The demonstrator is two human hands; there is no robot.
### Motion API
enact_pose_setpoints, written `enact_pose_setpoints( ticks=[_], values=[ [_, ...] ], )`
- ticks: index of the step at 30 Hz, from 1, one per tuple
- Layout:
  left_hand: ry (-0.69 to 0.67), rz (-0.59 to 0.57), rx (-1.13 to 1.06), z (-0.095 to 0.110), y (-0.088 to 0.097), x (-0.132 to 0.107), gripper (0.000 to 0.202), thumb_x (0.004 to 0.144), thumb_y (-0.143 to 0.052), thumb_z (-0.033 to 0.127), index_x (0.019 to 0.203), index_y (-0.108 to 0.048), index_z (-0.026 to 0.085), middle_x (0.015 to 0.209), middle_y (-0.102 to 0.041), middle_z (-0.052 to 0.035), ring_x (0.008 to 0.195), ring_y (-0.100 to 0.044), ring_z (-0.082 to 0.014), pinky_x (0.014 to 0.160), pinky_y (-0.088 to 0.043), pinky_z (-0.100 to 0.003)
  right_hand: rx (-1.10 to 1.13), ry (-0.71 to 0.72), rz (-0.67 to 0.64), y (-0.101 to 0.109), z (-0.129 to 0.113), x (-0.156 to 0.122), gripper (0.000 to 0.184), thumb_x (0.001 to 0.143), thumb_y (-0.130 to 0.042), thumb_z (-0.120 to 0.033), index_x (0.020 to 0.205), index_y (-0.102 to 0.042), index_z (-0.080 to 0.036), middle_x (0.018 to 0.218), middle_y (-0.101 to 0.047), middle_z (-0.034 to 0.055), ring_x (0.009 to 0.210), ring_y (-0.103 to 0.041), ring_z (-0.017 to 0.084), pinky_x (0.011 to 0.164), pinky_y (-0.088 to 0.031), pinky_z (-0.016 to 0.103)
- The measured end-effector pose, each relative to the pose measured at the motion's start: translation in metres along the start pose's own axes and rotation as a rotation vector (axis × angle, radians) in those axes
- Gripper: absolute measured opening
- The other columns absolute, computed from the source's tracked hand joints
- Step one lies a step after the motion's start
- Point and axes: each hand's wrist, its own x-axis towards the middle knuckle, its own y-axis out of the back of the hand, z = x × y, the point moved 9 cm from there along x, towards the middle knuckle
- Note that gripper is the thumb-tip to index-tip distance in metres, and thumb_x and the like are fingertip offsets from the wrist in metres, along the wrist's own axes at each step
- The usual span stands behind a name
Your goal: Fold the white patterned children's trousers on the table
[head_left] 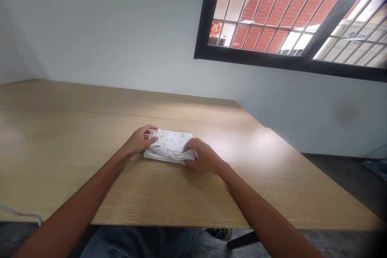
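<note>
Wooden desk (60, 169), light oak-look top, set against a white wall (121, 28); barred window (272, 12) high on the wall beyond the desk's far side, brick building (266, 12) visible through it, red paper ornament (215, 29) hanging in the glass. Folded white printed cloth (169, 147) lies flat near the middle of the desk, toward the near edge. Left hand (140, 140): partly closed, fingers curled over the cloth's left end, holding it, wrist low, forearm (78, 193) reaching in diagonally from the lower left. Right hand (203, 155): partly closed, fingers and thumb pinching a rolled fold along the cloth's near right edge, forearm (260, 213) angled in from the lower right. Both forearms held just above the desk. Below the near edge of the desk: jeans (139, 244), black shoe (219, 234), white cable (18, 213)
</note>
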Motion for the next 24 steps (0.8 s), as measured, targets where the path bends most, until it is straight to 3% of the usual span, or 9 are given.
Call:
enact_pose_setpoints(
  ticks=[4, 11, 15, 17, 20, 24],
  values=[
    [-0.031, -0.004, 0.057, 0.004, 0.0, -0.003, 0.056, 0.073, -0.072, 0.045, 0.121, -0.061, 0.02, 0.102, -0.061, -0.0059, 0.078, -0.065, -0.02, 0.066, -0.051, -0.029, 0.013, -0.032, -0.002, 0.003, 0.001, 0.0, 0.027, 0.07, -0.068, -0.014, 0.096, -0.062, -0.02, 0.099, -0.062, 0.0058, 0.092, -0.056, 0.021, 0.077, -0.045, 0.032],
    [-0.122, -0.001, 0.301, 0.018, -0.001, -0.01, 0.059, 0.075, -0.063, 0.035, 0.132, -0.053, 0.025, 0.109, -0.056, -0.0042, 0.067, -0.06, -0.0156, 0.066, -0.051, -0.031, 0.004, -0.064, -0.048, 0.005, 0.004, -0.001, 0.019, 0.071, -0.065, -0.014, 0.087, -0.058, -0.02, 0.092, -0.058, 0.0034, 0.083, -0.051, 0.018, 0.069, -0.038, 0.028],
    [-0.397, 0.189, 0.494, 0.054, -0.003, -0.024, 0.048, 0.073, -0.06, 0.028, 0.12, -0.059, 0.019, 0.108, -0.056, -0.008, 0.099, -0.059, -0.0269, 0.089, -0.051, -0.041, -0.026, -0.049, -0.087, 0.001, 0.007, -0.002, 0.019, 0.07, -0.067, -0.017, 0.085, -0.056, -0.02, 0.09, -0.056, 0.0021, 0.083, -0.048, 0.017, 0.07, -0.036, 0.028],
    [-0.528, 0.177, 0.517, 0.073, -0.02, -0.032, 0.042, 0.076, -0.056, 0.025, 0.117, -0.059, 0.018, 0.113, -0.058, -0.0101, 0.11, -0.056, -0.0281, 0.097, -0.048, -0.042, -0.065, -0.057, -0.086, -0.002, 0.008, -0.001, 0.019, 0.069, -0.068, -0.02, 0.083, -0.055, -0.02, 0.09, -0.055, 0.0019, 0.084, -0.047, 0.018, 0.072, -0.036, 0.029],
    [-0.594, 0.03, 0.648, 0.087, -0.063, -0.032, 0.045, 0.085, -0.051, 0.025, 0.129, -0.053, 0.014, 0.128, -0.058, -0.0149, 0.122, -0.051, -0.0302, 0.109, -0.039, -0.048, -0.129, -0.084, -0.076, -0.007, 0.009, 0.002, 0.02, 0.069, -0.07, -0.026, 0.079, -0.054, -0.02, 0.09, -0.055, 0.0024, 0.085, -0.047, 0.018, 0.073, -0.035, 0.031],
    [-0.409, -0.089, 0.865, 0.061, -0.1, -0.012, 0.054, 0.095, -0.043, 0.039, 0.14, -0.044, 0.01, 0.146, -0.047, -0.0208, 0.139, -0.038, -0.0361, 0.116, -0.025, -0.055, -0.179, -0.132, -0.091, -0.009, 0.014, 0.001, 0.02, 0.072, -0.07, -0.03, 0.075, -0.054, -0.019, 0.089, -0.055, 0.0033, 0.085, -0.049, 0.019, 0.075, -0.036, 0.033]
  ],
)
